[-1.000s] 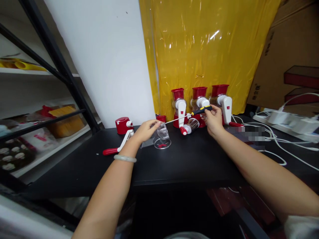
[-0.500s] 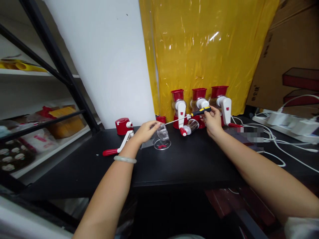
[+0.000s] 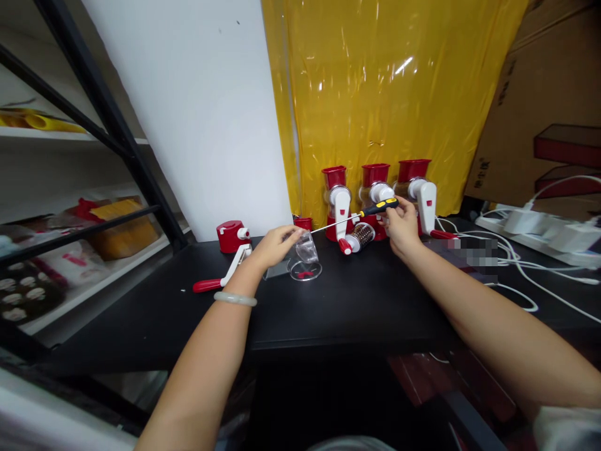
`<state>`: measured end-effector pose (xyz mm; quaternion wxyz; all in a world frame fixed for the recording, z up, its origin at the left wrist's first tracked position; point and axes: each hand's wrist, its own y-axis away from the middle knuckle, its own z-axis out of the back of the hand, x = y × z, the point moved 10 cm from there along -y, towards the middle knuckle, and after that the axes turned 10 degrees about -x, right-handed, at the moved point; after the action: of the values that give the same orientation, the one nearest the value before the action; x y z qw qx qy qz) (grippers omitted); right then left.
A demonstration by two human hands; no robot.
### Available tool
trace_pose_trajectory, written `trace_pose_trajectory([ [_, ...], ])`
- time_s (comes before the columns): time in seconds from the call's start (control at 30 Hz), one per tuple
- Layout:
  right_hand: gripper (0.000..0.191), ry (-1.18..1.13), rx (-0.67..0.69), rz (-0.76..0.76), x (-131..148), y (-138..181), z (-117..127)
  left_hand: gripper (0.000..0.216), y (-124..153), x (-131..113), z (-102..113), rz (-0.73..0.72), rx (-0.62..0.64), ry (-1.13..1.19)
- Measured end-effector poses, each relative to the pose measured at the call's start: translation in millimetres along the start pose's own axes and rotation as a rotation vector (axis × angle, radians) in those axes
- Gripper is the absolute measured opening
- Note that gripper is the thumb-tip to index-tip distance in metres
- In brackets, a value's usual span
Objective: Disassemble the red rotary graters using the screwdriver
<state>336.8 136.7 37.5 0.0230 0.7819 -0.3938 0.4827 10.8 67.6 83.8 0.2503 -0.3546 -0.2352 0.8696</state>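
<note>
My right hand (image 3: 401, 224) is closed on the black-and-yellow handle of a screwdriver (image 3: 380, 207). Its thin shaft points left, and the tip meets a clear plastic grater housing (image 3: 307, 250). Fingers of my left hand (image 3: 277, 244) grip the top of that housing, which leans over the black table. At the housing's base is a clear ring with a red piece (image 3: 305, 274) inside. Just below the screwdriver lies a metal grater drum (image 3: 362, 237). Left of my left hand are a red grater part (image 3: 230, 237) and a white crank with a red handle (image 3: 209, 285).
Three red-and-white rotary graters (image 3: 336, 194) stand along the back, before a yellow plastic sheet (image 3: 375, 81). White cables and a power strip (image 3: 544, 244) lie at the right, below a cardboard box (image 3: 530, 106). A black-framed shelf (image 3: 84, 213) with bags stands at left.
Almost nothing differs. Both hands keep their holds on the screwdriver and the clear housing, and the view has shifted very slightly.
</note>
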Motion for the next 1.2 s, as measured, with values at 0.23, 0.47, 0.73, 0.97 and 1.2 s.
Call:
trace_pose_trajectory([
  [0.23,0.037,-0.003,-0.023,-0.025,-3.6,-1.0,0.9,0.053,-0.5,1.8,-0.4,0.008,0.003,0.001],
  [0.47,0.042,-0.061,0.002,-0.058,-4.2,1.2,-2.4,0.05,-0.2,2.3,0.9,0.006,-0.009,-0.004],
  [0.73,0.037,-0.077,-0.011,-0.105,-1.3,2.0,-0.6,0.051,0.4,0.9,0.1,0.022,0.003,0.0],
  [0.97,0.039,-0.047,-0.01,-0.032,-0.2,0.4,0.5,0.052,0.0,0.6,0.7,0.004,-0.005,0.003],
  [1.2,0.034,-0.056,-0.044,-0.086,-6.0,0.0,2.6,0.053,-0.2,-0.2,0.8,0.001,-0.004,-0.012],
])
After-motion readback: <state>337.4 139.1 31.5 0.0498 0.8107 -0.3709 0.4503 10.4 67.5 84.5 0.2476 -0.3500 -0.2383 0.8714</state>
